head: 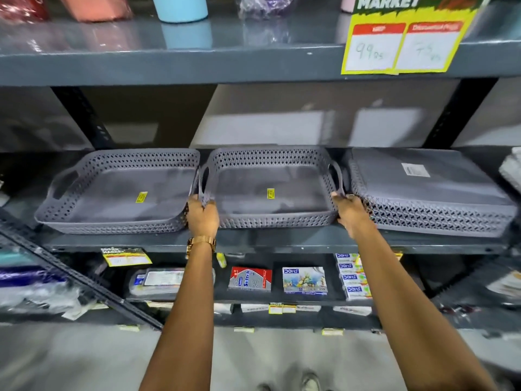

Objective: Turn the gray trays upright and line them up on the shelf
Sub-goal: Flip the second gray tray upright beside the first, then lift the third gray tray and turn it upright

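Three gray perforated trays sit in a row on the dark middle shelf [282, 239]. The left tray [121, 190] is upright with a yellow sticker inside. The middle tray [270, 176] is upright too; my left hand [201, 213] grips its left handle and my right hand [351, 211] grips its right handle. The right tray [428, 187] lies upside down, its flat bottom with a white label facing up, touching my right hand's side.
A yellow price sign [403, 43] hangs from the upper shelf, which carries a blue cup [180, 8] and wrapped goods. The lower shelf holds stationery boxes [304, 280] and packs. A slanted metal brace [79, 275] crosses at the lower left. My shoes show on the floor.
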